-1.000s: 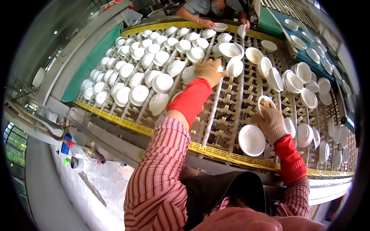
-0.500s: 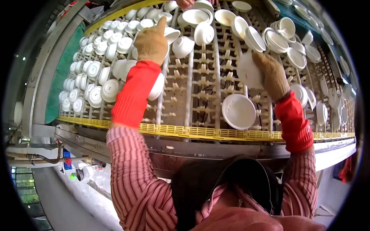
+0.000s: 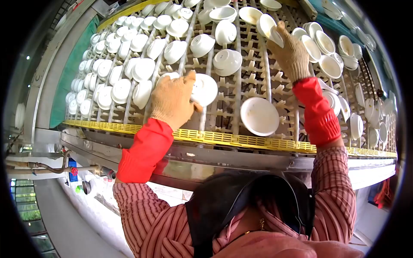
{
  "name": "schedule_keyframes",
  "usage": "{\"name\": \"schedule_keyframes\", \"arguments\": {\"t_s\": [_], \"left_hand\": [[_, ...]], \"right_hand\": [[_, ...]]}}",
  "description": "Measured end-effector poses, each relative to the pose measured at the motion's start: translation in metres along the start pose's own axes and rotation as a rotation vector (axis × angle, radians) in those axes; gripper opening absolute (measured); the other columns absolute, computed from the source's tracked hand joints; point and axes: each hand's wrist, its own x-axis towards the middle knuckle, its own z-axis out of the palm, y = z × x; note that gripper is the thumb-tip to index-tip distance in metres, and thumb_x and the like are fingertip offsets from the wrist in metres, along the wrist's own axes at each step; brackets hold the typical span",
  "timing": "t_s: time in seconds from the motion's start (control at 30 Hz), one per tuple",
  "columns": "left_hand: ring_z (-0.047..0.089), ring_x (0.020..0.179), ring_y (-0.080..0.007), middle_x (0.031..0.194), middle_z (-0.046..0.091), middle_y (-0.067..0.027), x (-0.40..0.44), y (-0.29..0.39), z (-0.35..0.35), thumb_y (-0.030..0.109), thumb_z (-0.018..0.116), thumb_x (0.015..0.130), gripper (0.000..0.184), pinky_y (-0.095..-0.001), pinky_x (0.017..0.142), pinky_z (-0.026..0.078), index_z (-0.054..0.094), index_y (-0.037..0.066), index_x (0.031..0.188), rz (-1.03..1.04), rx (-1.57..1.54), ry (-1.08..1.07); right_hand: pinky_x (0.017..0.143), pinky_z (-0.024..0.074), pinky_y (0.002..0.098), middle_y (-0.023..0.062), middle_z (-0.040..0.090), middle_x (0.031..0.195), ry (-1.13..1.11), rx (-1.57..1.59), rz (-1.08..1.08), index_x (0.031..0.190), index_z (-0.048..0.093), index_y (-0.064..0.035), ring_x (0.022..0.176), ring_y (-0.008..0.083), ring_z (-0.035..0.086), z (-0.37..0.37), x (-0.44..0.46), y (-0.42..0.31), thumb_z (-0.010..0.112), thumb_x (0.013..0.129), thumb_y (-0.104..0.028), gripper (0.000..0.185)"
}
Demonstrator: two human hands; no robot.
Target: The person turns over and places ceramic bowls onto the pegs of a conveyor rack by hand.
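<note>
Both gloved hands at white bowls on a pegged bed

In the head view, places are given from the yellow strip (image 3: 223,138) along the near edge of the pegged bed (image 3: 221,114).

The left hand (image 3: 174,101) is just beyond the strip, left of its middle. Its thumb and fingers are bent around the edge of a round bowl (image 3: 205,89) and appear to pinch it, with the round face turned up. The right hand (image 3: 290,53) is well beyond the strip, right of its middle, its fingers bent over the rim of a tilted bowl (image 3: 277,38). The glove covers the contact, so I cannot tell how firmly the fingers close.

The bowls look stiff, smooth and light enough for one hand; they may be slippery and could chip if knocked together. The rim, between thumb and fingers, seems the best place to take hold.

Just beyond the strip, right of its middle, a wide bowl (image 3: 259,116) lies open side up, with only a few small specks inside. At the far side from the strip, an open bowl (image 3: 250,15) shows yellowish-brown marks in its hollow. Beyond the strip's left part, many bowls (image 3: 121,91) rest base up, their insides hidden. Beyond its right part, open bowls (image 3: 325,42) lean in a close cluster, some overlapping.
</note>
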Motion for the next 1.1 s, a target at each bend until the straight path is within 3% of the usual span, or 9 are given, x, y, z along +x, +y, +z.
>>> {"name": "schedule_keyframes", "arguments": {"t_s": [0.07,0.1,0.27,0.5,0.67,0.8,0.93,1.03,1.1], "left_hand": [[0.075,0.104,-0.0292,0.106,0.077,-0.0161,0.011,-0.003,0.003,0.034,0.091,0.078,0.063,-0.0418,0.104,0.048,0.066,0.003,0.127,-0.017,0.077,0.029],[0.074,0.104,-0.0289,0.106,0.077,-0.0151,0.012,-0.002,0.004,0.034,0.091,0.078,0.062,-0.0418,0.104,0.048,0.066,0.003,0.126,-0.029,0.116,0.046],[0.072,0.11,-0.0284,0.107,0.075,-0.013,0.016,-0.007,0.021,0.035,0.09,0.081,0.057,-0.0426,0.107,0.047,0.069,0.005,0.124,-0.098,0.255,0.044],[0.066,0.122,-0.0296,0.122,0.071,-0.0138,0.017,0.014,0.008,0.035,0.088,0.086,0.054,-0.0437,0.112,0.045,0.07,0.004,0.126,-0.099,0.198,0.024],[0.064,0.125,-0.0356,0.127,0.069,-0.0147,0.033,0.098,-0.014,0.027,0.085,0.08,0.049,-0.0469,0.113,0.05,0.073,0.009,0.124,0.376,-0.161,0.135],[0.068,0.119,-0.035,0.119,0.073,-0.0137,0.033,0.119,0.006,0.015,0.077,0.079,0.033,-0.047,0.11,0.053,0.078,0.01,0.111,0.743,-0.244,0.11],[0.073,0.111,-0.0332,0.106,0.076,-0.0183,0.024,0.101,-0.014,0.016,0.071,0.092,0.021,-0.0469,0.098,0.06,0.076,0.007,0.11,0.408,-0.62,-0.423],[0.076,0.104,-0.0331,0.115,0.076,-0.016,0.023,0.078,0.018,0.013,0.068,0.098,0.009,-0.0445,0.093,0.065,0.075,0.008,0.103,0.599,-0.502,0.35],[0.076,0.109,-0.0314,0.113,0.077,-0.0166,0.032,0.06,0.011,0.015,0.067,0.103,0.011,-0.0414,0.092,0.064,0.068,0.005,0.101,0.342,-0.693,0.119]], "right_hand": [[0.095,0.0611,0.0513,0.022,0.079,0.12,0.14,-0.074,-0.11,0.149,0.059,-0.0059,0.108,0.0421,0.077,0.004,0.017,0.028,0.075,0.096,-0.043,0.066],[0.096,0.0602,0.0515,0.0229,0.079,0.122,-0.167,-0.097,0.1,0.15,0.059,-0.0067,0.106,0.0423,0.078,0.003,0.027,0.048,0.074,0.099,-0.043,0.065],[0.097,0.0585,0.0521,0.0241,0.08,0.111,-0.388,-0.3,-0.031,0.132,0.072,-0.005,0.105,0.0426,0.077,0.042,0.039,0.091,0.059,0.107,-0.055,0.057],[0.085,0.0588,0.0457,0.0192,0.079,0.102,-0.258,0.267,0.08,0.126,0.074,0.0022,0.091,0.0322,0.076,0.014,0.005,0.084,0.054,0.111,-0.055,0.062],[0.067,0.0638,0.0323,0.0149,0.076,0.103,-0.404,0.753,0.213,0.143,0.067,-0.0018,0.079,0.0166,0.075,-0.031,-0.022,0.035,0.055,0.114,-0.054,0.06],[0.088,0.065,0.0372,0.0156,0.078,0.122,-0.545,1.189,0.494,0.149,0.059,0.0077,0.103,0.021,0.078,-0.01,-0.028,0.021,0.058,0.113,-0.048,0.067],[0.093,0.0607,0.0419,0.0156,0.079,0.121,-0.246,0.22,-0.019,0.154,0.06,-0.003,0.102,0.0287,0.078,-0.028,-0.03,0.024,0.071,0.104,-0.044,0.065],[0.09,0.0614,0.0465,0.0169,0.08,0.109,-0.258,-0.028,-0.164,0.146,0.063,-0.0051,0.102,0.0353,0.078,-0.026,-0.025,0.027,0.076,0.099,-0.045,0.064],[0.098,0.0597,0.0477,0.0176,0.079,0.116,-0.262,-0.163,-0.283,0.149,0.058,-0.006,0.108,0.0363,0.076,-0.025,-0.021,0.023,0.081,0.095,-0.035,0.065]]}}
